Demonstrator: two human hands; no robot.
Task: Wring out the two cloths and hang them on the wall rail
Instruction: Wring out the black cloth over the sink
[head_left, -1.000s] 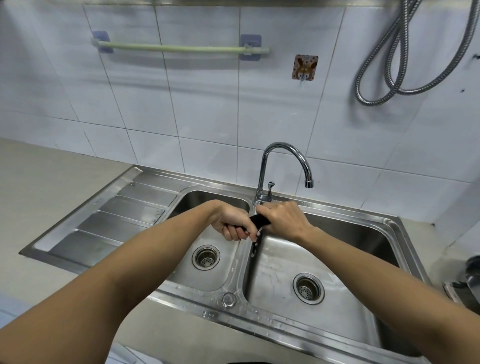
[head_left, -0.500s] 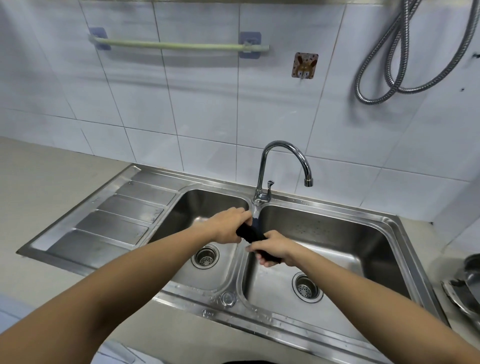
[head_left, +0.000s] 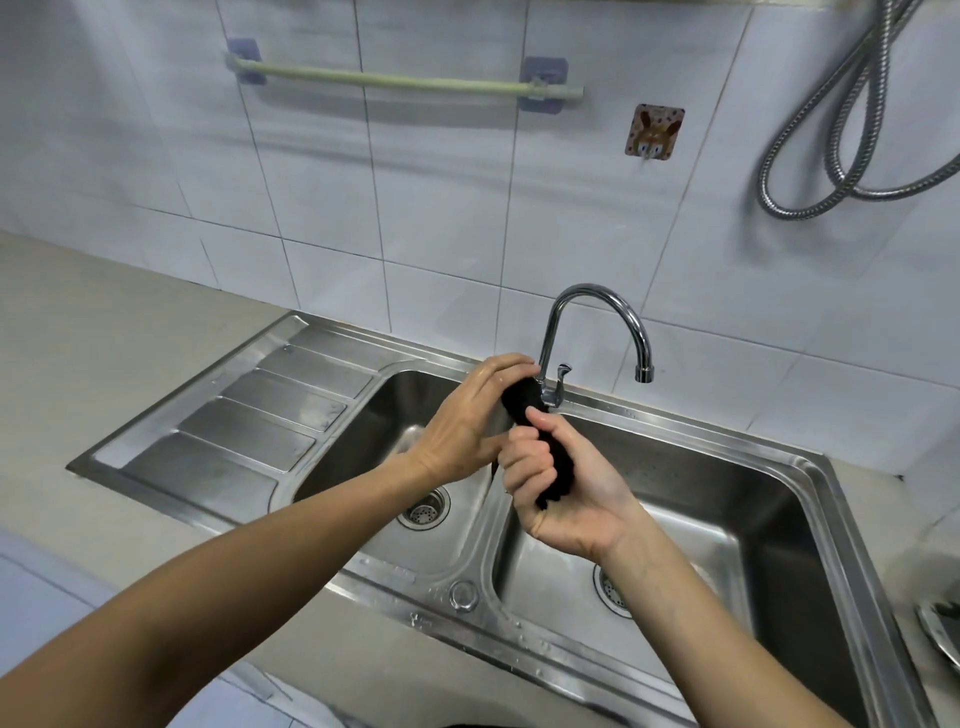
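Observation:
A black cloth (head_left: 558, 457), twisted into a tight roll, is held above the divider of the steel double sink (head_left: 810, 467). My left hand (head_left: 462, 421) grips its far upper end, close to the tap base. My right hand (head_left: 561, 493) is closed around its near lower end, palm turned up. High on the tiled wall hangs the pale green rail (head_left: 395, 80) on two blue mounts, with nothing on it. Only one cloth is in view.
The chrome tap (head_left: 597, 322) arches just behind my hands. A ribbed draining board (head_left: 249, 421) lies left of the basins. A rabbit wall hook (head_left: 653, 132) and a coiled metal hose (head_left: 852, 119) hang right of the rail. A metal pan rim (head_left: 940, 631) shows at the right edge.
My hands have rotated against each other on the cloth: the right hand turned palm-up and came nearer, the left moved up toward the tap. The roll now stands more upright.

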